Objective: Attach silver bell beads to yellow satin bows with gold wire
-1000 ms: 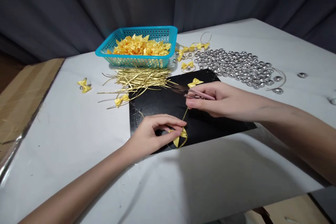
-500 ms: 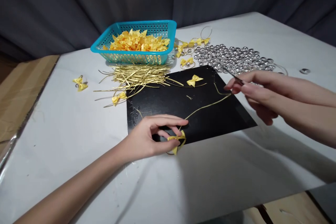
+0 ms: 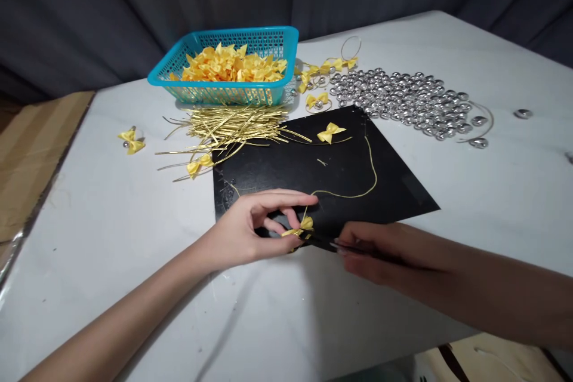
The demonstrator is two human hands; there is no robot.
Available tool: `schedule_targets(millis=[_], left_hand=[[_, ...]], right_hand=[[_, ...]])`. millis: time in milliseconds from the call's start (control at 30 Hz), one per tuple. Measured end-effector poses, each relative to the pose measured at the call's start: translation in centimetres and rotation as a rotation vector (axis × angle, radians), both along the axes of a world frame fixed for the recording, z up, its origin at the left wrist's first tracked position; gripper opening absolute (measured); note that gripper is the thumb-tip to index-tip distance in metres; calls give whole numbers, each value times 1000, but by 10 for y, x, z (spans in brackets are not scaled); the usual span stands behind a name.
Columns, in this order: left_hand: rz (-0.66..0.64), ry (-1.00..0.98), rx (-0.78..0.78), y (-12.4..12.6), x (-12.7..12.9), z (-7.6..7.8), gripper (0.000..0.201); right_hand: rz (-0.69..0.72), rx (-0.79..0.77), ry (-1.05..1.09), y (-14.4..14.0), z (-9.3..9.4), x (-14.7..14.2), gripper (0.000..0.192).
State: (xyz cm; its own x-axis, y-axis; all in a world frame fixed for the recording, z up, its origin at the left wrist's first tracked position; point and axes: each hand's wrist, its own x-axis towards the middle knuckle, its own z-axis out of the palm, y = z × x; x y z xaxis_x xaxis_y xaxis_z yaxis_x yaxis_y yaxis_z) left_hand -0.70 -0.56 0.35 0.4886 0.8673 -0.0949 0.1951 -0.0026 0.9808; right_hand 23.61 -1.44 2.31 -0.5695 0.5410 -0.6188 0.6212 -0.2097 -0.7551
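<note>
My left hand [image 3: 255,228] pinches a small yellow ribbon bow [image 3: 306,224] between thumb and fingers at the near edge of the black mat [image 3: 286,170]. From the bow a thin gold cord [image 3: 375,174] curves across the mat toward its far corner. Closed around dark, slim tweezers [image 3: 324,242], my right hand [image 3: 380,245] is just right of the bow. The tweezer tips reach the bow beside my left thumb; whether they grip anything is too small to tell. Another yellow bow [image 3: 331,132] lies on the far part of the mat.
A blue basket [image 3: 224,85] full of yellow bows stands at the back. Before it lies a heap of gold cord pieces [image 3: 237,125]. Many silver beads [image 3: 403,101] spread at back right, near several strung bows [image 3: 331,65]. A cardboard piece [image 3: 40,149] borders the left.
My right hand has come left and nearer with the tweezers, from the mat's right side to the bow. The cord's free end now lies on the mat. My left hand stays put.
</note>
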Motion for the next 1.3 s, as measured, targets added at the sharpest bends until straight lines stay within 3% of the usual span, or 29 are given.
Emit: schedule_targets(millis=[100,300,700,1300], left_hand=[[-8,-8,-31,0,-2,0,47],[-10,-21,-52,2,-2,0,45],[-16,-45,-87,1,-4,-2,46],[-22,-76,-99,2,-2,0,49]], right_hand=[[78,-21,-93,7,5,-10,39],[51,-75,-150,7,16,-12,41],[47,-73,-137,10,11,-17,45],[72,-86,-89,18,18,-28,32]])
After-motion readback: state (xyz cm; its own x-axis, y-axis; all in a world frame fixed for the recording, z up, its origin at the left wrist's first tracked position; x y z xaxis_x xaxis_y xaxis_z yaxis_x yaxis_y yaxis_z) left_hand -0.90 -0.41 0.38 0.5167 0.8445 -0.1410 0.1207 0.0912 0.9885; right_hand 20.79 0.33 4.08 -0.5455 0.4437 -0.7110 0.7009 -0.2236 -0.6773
